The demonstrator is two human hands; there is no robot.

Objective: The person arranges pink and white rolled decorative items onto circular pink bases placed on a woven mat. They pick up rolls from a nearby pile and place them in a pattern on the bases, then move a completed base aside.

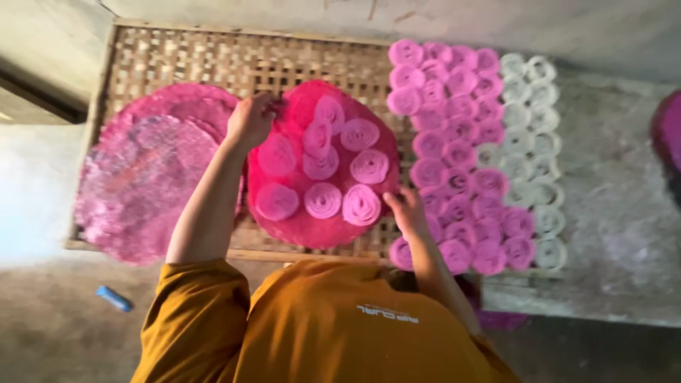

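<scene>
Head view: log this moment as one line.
left hand: on far edge of red sheet | right hand: at its near-right edge | on sheet: pink rolls | beneath: woven tray

1. The round sheet (323, 227) on the woven tray (213, 60) is deep pink-red.
2. The rolled coils (323, 200) on that sheet are paler pink, with spiral lines.
3. Left of the sheet, the stacked discs (142, 184) are mottled pink with whitish, purplish blotches.
4. Right of the sheet, rows of magenta rolls (461, 135), then white rolls (528, 128).
5. The tray is tan, in an open checker weave.
6. The shirt (319, 326) below it is mustard orange.
</scene>
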